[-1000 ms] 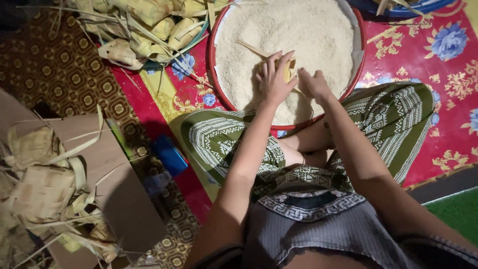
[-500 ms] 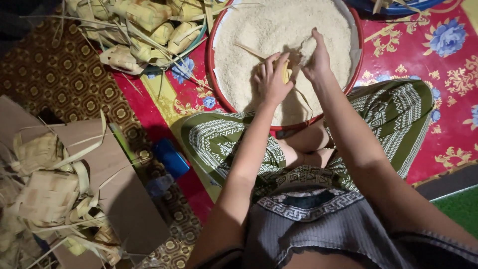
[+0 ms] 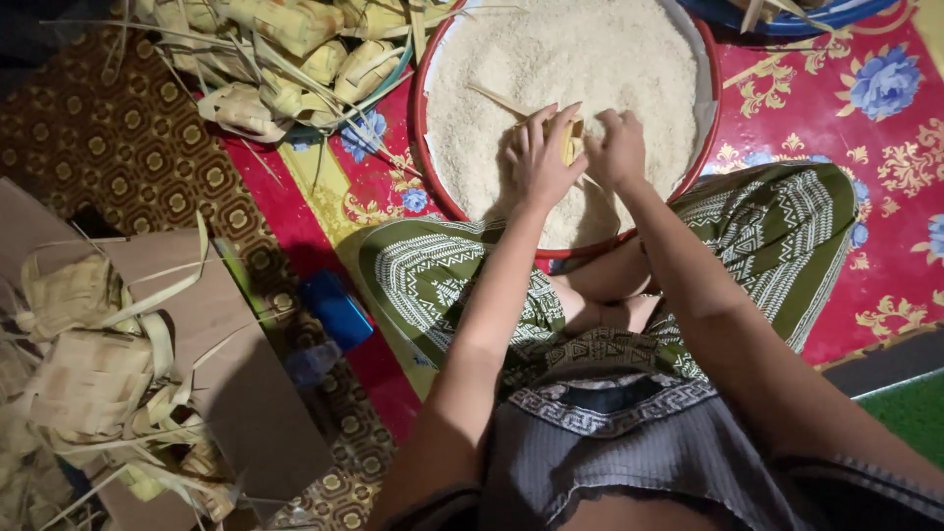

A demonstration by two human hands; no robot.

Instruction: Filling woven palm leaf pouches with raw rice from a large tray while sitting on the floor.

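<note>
Woven leaf pouches (image 3: 84, 359) lie on cardboard (image 3: 236, 393).

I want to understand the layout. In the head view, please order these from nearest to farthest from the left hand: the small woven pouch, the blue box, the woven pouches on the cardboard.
1. Small woven pouch: touching the left hand, over the rice.
2. Blue box: on the floor, lower left of the hand.
3. Woven pouches on the cardboard: far left edge.

Matt, grainy white rice (image 3: 580, 69) fills a glossy red-rimmed basin (image 3: 421, 147) beside dry woven palm-leaf pouches (image 3: 285, 59).
</note>
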